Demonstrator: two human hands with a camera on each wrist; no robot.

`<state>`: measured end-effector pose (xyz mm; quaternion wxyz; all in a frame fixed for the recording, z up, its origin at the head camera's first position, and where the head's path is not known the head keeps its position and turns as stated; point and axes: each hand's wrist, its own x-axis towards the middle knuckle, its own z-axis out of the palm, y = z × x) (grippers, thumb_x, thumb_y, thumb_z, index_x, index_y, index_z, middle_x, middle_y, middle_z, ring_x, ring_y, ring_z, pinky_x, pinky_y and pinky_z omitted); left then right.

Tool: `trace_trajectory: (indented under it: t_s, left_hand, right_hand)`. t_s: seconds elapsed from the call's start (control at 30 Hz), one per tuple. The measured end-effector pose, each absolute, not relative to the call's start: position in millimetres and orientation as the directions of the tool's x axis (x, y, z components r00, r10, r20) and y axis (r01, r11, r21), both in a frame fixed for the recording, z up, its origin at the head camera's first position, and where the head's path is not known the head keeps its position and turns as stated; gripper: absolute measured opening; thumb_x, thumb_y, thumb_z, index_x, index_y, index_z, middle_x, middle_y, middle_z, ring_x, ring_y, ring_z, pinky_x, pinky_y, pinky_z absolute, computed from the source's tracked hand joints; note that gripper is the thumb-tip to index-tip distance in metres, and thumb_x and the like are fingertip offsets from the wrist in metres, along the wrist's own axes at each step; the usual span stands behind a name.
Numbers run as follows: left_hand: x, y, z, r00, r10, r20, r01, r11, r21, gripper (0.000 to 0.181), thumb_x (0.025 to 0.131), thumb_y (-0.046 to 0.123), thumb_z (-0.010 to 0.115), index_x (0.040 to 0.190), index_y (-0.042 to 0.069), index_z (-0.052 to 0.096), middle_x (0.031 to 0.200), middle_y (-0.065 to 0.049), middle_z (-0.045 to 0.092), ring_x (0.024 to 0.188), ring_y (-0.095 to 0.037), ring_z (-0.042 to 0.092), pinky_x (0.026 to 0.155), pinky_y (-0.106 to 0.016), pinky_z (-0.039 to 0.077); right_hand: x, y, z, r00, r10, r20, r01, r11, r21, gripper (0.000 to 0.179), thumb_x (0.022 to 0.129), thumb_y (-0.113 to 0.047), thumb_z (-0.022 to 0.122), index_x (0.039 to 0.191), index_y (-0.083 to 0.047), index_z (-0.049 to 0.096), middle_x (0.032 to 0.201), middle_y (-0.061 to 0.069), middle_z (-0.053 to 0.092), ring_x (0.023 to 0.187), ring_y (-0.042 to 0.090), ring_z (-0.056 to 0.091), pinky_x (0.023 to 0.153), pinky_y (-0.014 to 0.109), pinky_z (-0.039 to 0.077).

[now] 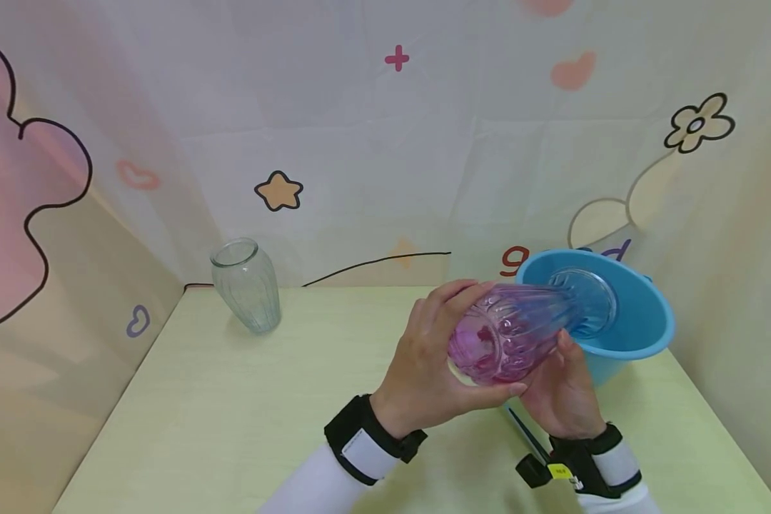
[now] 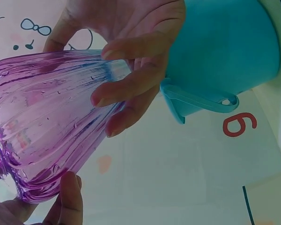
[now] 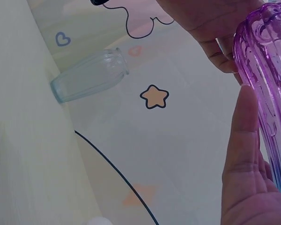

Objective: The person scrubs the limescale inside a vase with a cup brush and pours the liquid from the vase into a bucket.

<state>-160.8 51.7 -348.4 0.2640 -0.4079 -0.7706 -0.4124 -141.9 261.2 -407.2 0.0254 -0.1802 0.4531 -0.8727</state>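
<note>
A ribbed glass vase (image 1: 514, 328), pink-purple at its base and blue at its flared mouth, lies nearly level in the air. Its mouth is over the opening of a light blue bucket (image 1: 649, 314). My left hand (image 1: 430, 357) grips the purple base end, thumb below and fingers over the top. From underneath, my right hand (image 1: 565, 392) holds the narrower part, its fingers (image 2: 126, 86) curled along the glass in the left wrist view. Whether the vase contains anything, I cannot tell.
A clear glass vase (image 1: 247, 293) stands upright at the back left of the pale table (image 1: 263, 428). Behind the table hangs a printed cloth (image 1: 360, 143). The bucket stands at the back right, its handle (image 2: 201, 101) visible in the left wrist view.
</note>
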Motion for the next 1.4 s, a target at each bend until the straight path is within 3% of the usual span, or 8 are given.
trace_trajectory:
  t_s: [0.33, 0.63, 0.83, 1.0, 1.2, 1.4]
  left_hand:
    - [-166.7, 42.8, -359.8, -0.566, 0.426, 0.706, 0.823, 0.249, 0.510, 0.113, 0.064, 0.040, 0.099, 0.153, 0.019, 0.034, 0.152, -0.001, 0.046, 0.138, -0.015, 0.046, 0.109, -0.036, 0.048]
    - [-171.6, 34.7, -376.0, -0.636, 0.473, 0.610, 0.747, 0.181, 0.639, 0.109, 0.069, 0.032, 0.097, 0.155, 0.022, 0.030, 0.153, 0.001, 0.042, 0.137, -0.014, 0.049, 0.105, -0.030, 0.053]
    - [-173.2, 28.4, -386.1, -0.706, 0.508, 0.493, 0.654, 0.203, 0.728, 0.111, 0.070, 0.029, 0.097, 0.158, 0.028, 0.028, 0.154, 0.005, 0.041, 0.131, -0.012, 0.052, 0.103, -0.028, 0.054]
    - [-175.0, 23.6, -393.7, -0.745, 0.522, 0.416, 0.603, 0.260, 0.754, 0.113, 0.072, 0.034, 0.096, 0.159, 0.032, 0.025, 0.155, 0.006, 0.042, 0.130, -0.011, 0.053, 0.101, -0.027, 0.054]
    - [-174.0, 19.4, -403.5, -0.775, 0.525, 0.352, 0.579, 0.367, 0.728, 0.117, 0.073, 0.042, 0.094, 0.162, 0.031, 0.020, 0.155, 0.003, 0.042, 0.128, -0.014, 0.057, 0.104, -0.033, 0.055]
    - [-173.1, 17.8, -412.9, -0.807, 0.529, 0.262, 0.528, 0.451, 0.719, 0.123, 0.070, 0.036, 0.097, 0.163, 0.024, 0.017, 0.156, -0.002, 0.041, 0.127, -0.020, 0.058, 0.104, -0.036, 0.054]
  right_hand:
    - [-145.6, 259.3, -408.9, -0.938, -0.191, 0.288, -0.152, -0.522, -0.839, 0.056, 0.106, -0.046, 0.044, 0.154, -0.026, 0.022, 0.141, -0.007, 0.050, 0.125, 0.009, 0.060, 0.102, 0.032, 0.056]
    - [-148.2, 257.5, -411.8, -0.940, -0.166, 0.298, -0.204, -0.426, -0.881, 0.056, 0.107, -0.041, 0.042, 0.156, -0.024, 0.021, 0.147, -0.003, 0.049, 0.129, 0.012, 0.060, 0.101, 0.033, 0.057]
    - [-147.0, 255.2, -411.9, -0.941, -0.149, 0.303, -0.216, -0.425, -0.879, 0.049, 0.109, -0.033, 0.042, 0.154, -0.018, 0.028, 0.146, -0.003, 0.051, 0.131, 0.012, 0.057, 0.105, 0.030, 0.054]
    - [-145.6, 253.1, -409.7, -0.947, -0.130, 0.294, -0.221, -0.400, -0.889, 0.048, 0.109, -0.022, 0.043, 0.153, -0.018, 0.024, 0.146, -0.001, 0.046, 0.129, 0.011, 0.057, 0.105, 0.027, 0.053]
    - [-141.8, 249.3, -405.4, -0.974, -0.099, 0.206, -0.175, -0.259, -0.950, 0.059, 0.107, -0.010, 0.048, 0.155, -0.024, 0.016, 0.150, 0.001, 0.036, 0.134, 0.012, 0.047, 0.106, 0.021, 0.050]
    - [-139.1, 243.7, -399.5, -0.989, -0.079, 0.128, -0.128, -0.003, -0.992, 0.078, 0.103, -0.013, 0.059, 0.160, -0.029, 0.008, 0.156, 0.004, 0.029, 0.138, 0.017, 0.041, 0.102, 0.014, 0.048]
